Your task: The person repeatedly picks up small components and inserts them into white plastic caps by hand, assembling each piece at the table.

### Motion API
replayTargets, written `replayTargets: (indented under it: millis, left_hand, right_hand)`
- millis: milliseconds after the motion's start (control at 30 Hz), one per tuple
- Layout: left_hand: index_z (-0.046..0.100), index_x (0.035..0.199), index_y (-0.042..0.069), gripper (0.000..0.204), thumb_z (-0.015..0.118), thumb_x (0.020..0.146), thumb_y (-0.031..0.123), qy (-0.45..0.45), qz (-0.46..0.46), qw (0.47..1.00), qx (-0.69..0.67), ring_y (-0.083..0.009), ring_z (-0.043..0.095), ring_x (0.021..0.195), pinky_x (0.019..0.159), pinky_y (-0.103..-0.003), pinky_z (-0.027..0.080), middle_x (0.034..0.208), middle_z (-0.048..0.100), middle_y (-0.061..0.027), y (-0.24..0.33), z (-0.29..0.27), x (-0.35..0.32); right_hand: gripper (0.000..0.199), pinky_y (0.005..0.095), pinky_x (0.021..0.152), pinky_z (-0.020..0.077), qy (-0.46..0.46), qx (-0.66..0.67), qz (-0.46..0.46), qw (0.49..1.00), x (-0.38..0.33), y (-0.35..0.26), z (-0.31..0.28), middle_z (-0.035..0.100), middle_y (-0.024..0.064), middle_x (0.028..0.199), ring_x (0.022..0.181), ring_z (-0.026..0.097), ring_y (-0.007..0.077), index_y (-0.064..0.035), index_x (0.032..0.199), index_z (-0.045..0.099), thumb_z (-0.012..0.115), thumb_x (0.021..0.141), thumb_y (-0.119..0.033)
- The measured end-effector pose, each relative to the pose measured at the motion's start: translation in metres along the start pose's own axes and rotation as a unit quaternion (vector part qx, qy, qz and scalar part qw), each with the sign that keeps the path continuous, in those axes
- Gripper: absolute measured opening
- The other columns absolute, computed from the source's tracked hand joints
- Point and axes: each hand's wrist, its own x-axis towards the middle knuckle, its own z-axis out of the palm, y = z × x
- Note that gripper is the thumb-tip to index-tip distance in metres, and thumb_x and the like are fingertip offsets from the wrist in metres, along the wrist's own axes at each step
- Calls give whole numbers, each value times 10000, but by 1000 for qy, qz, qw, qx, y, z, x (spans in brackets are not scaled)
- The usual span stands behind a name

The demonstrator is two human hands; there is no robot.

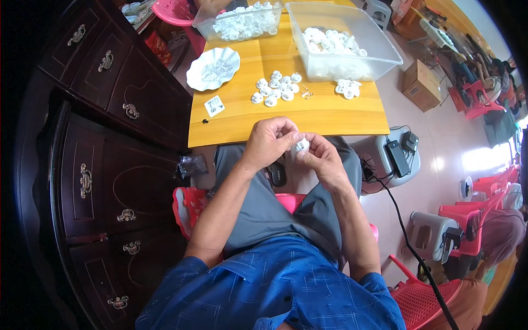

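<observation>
Just off the table's near edge, my right hand [320, 157] grips a small white round plastic part [302, 144] between thumb and fingers. Beside it my left hand [270, 142] is closed in a pinch, its fingertips at the part's left side; whatever they pinch is too small to make out. Ahead on the yellow table [231, 129] lies a group of similar white parts [273, 91]. A few tiny orange-brown pieces [307, 94] lie to their right, and a small pile of white parts [347, 88] sits farther right.
Two clear plastic bins, one at the back [206, 31] and one at right [379, 65], hold many white parts. A white scalloped dish [193, 77] contains tiny clear pieces. A printed white card [214, 105] lies at left. Dark cabinets [99, 143] flank my left; a grey stool [410, 165] carries black adapters.
</observation>
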Motion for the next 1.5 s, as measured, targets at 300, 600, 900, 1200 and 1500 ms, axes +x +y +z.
replayTargets:
  millis: [300,600,900,1200,1500]
  left_hand:
    - [712,866,6,129,767,928,105,-4,-1,1000,14,-30,595,645,571,-235,488,736,695,11,16,-4,-3]
    - [708,867,-11,112,748,928,74,-4,3,1000,30,-57,662,655,588,-241,534,752,723,-27,25,-5,-4]
    - [721,857,-20,109,759,899,74,1,8,999,51,-70,666,638,589,-252,541,742,734,-49,25,-2,-5]
    - [761,933,-14,97,756,900,77,-22,-28,999,-12,-57,668,690,642,-243,546,777,743,-30,19,-10,-2]
    - [758,917,-18,91,727,904,67,-13,-13,998,57,-75,684,685,632,-258,549,775,748,-46,18,-11,-2]
  right_hand:
    - [354,288,980,511,-1,11,-46,999,-3,8,1,679,27,1166,1070,631,109,-30,1324,614,706,983,-62]
    - [345,299,1001,521,9,27,-60,998,-3,6,6,693,49,1163,1099,647,140,-8,1315,629,698,977,-28]
    - [350,311,1010,535,23,56,-78,995,0,11,6,675,60,1171,1084,660,152,-13,1290,582,703,964,10]
    - [342,325,998,549,30,47,-56,997,1,12,4,691,79,1164,1074,682,176,1,1279,602,714,956,2]
    - [334,324,982,560,52,42,-47,997,6,15,5,705,86,1135,1045,697,185,9,1289,604,693,966,13]
